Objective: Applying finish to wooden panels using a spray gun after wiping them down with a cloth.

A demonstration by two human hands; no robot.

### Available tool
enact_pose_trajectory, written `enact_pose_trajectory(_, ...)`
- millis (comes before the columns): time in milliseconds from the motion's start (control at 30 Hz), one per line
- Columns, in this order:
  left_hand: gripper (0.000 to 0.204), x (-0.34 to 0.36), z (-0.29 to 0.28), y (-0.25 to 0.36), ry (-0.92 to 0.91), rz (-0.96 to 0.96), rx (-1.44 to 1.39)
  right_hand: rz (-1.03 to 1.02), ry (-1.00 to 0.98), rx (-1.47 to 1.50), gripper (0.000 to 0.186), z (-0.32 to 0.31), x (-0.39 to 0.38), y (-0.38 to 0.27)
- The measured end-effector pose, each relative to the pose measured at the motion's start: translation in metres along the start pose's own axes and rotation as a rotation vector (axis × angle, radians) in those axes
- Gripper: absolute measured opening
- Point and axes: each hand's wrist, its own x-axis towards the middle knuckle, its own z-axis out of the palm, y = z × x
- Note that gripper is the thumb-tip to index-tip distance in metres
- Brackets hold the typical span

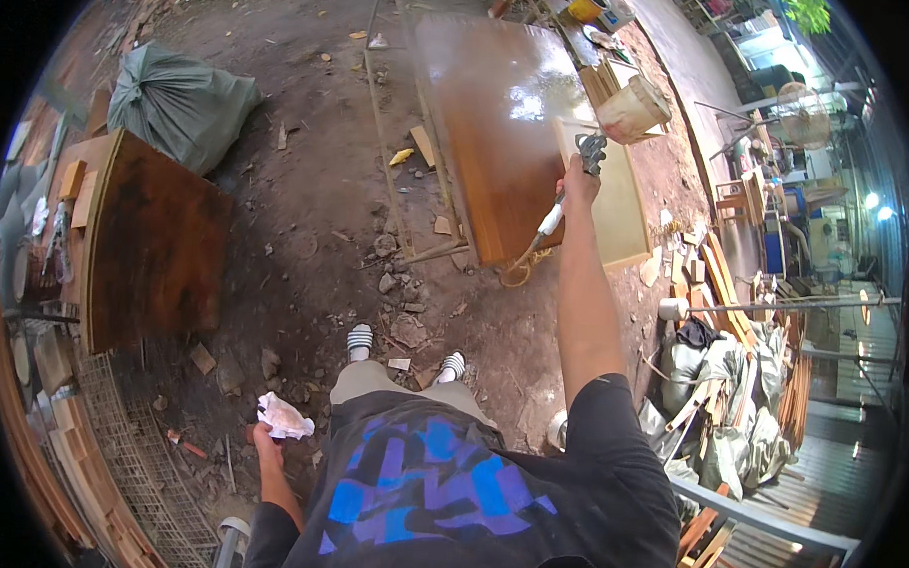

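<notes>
Head view: right hand [580,185] wrapped around spray gun [590,152], over pale panel [622,220] near far edge; left hand [263,437] pinching crumpled white cloth [287,416].

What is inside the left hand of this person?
A crumpled whitish cloth-like wad shows in the left hand. Whatever its folds may cover, and the hand's palm, cannot be seen.

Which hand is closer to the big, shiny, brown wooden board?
Right. The right hand, gripping a grey metal spray gun, shows near the board's right edge. The left hand, holding a crumpled white wad, is down left of the body, farther away.
</notes>
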Motion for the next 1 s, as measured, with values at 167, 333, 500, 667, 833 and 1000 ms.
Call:
enact_pose_trajectory(167,0.043,0.016,0.026,0.041,-0.122,0.064,0.018,-0.017,0.108,-0.045,0.034,-0.035,-0.01,0.021)
enact_pose_trajectory(333,0.041,0.029,0.047,0.061,-0.154,0.085,0.162,0.034,0.102,-0.04,0.037,-0.08,-0.029,0.038)
enact_pose_trajectory(500,0.046,0.039,0.065,0.061,-0.173,0.038,0.234,0.095,0.136,-0.091,0.038,-0.116,-0.059,0.046)
enact_pose_trajectory(667,0.047,0.042,0.089,0.063,-0.245,0.03,0.339,0.097,0.082,0.001,0.035,-0.16,-0.085,0.06)
enact_pose_trajectory(833,0.041,0.046,0.134,0.055,-0.27,0.067,0.478,0.115,0.121,-0.057,0.035,-0.209,-0.099,0.088)
enact_pose_trajectory(1000,0.039,0.029,0.217,0.024,-0.362,0.104,0.476,0.152,0.102,0.024,0.033,-0.259,-0.122,0.102)
